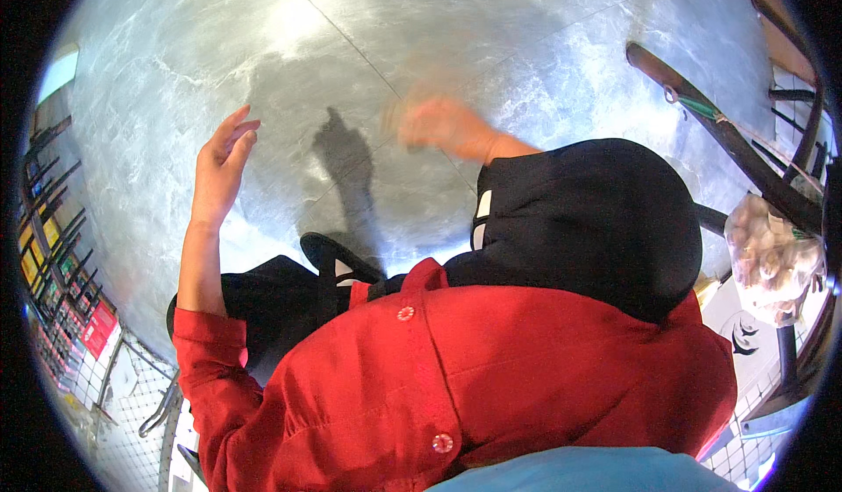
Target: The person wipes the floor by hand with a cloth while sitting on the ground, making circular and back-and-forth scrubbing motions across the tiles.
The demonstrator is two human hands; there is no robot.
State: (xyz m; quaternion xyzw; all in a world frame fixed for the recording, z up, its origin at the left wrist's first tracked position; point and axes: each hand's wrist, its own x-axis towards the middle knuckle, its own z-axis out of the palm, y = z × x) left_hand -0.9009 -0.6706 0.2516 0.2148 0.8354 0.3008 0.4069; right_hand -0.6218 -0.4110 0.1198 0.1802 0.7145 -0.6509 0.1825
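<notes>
My left hand [222, 163] is raised above a grey marbled tile floor [309, 91], palm facing inward. Its fingers are slightly curled and apart, and nothing is in them. Reaching past my black-trousered knee [592, 222], my right hand [442, 123] is heavily blurred. Its finger positions and any small thing in it cannot be made out. A hand-shaped shadow [345, 156] falls on the floor between both hands. One black shoe with white patches [339, 258] shows beyond the front of my red shirt [368, 373].
Dark poles [717, 120], one with green cord tied on, lean in from the right. A clear plastic bag of pale round items [773, 262] hangs below them. At the left rim stands a wire rack [59, 255] with colourful packets. Blue fabric [592, 469] covers the bottom edge.
</notes>
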